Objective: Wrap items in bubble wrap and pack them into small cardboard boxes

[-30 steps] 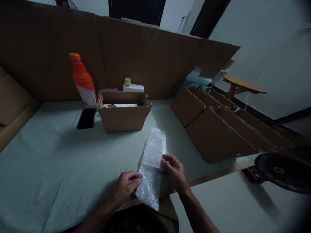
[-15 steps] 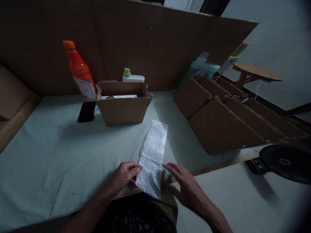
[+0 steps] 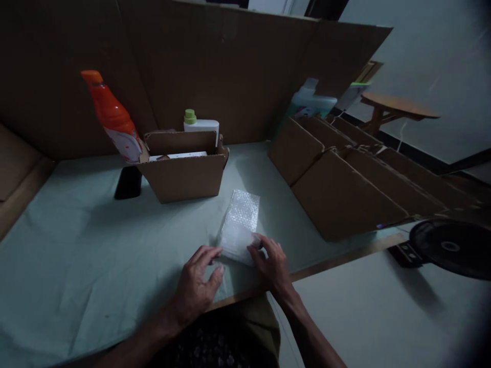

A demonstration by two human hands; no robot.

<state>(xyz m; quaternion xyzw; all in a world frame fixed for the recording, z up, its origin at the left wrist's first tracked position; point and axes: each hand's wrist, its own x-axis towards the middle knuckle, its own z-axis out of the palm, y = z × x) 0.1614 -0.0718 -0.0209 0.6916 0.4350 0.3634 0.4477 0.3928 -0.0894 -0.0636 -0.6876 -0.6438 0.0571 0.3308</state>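
A strip of bubble wrap (image 3: 242,207) lies on the green cloth in front of me, its near end folded back over the rest. The folded layer looks smoother and cloudier than the bubbly far end. My right hand (image 3: 271,260) pinches the right edge of the fold between thumb and fingers. At the left edge, my left hand (image 3: 199,278) is open, thumb and fingers apart, with the fingertips close to the wrap; whether they touch it I cannot tell. Beyond the wrap stands an open cardboard box (image 3: 183,179) with something white inside.
Behind the box are an orange bottle (image 3: 115,117) and a white bottle with a green cap (image 3: 201,124). A black phone (image 3: 128,182) lies at left. Several cardboard boxes (image 3: 345,194) and a teal bottle (image 3: 312,102) stand right. A black fan (image 3: 450,248) is beyond the table edge.
The near end of the bubble wrap has been folded away from me onto the strip. My right hand has closed on its right edge, while my left hand has let go and spread its fingers.
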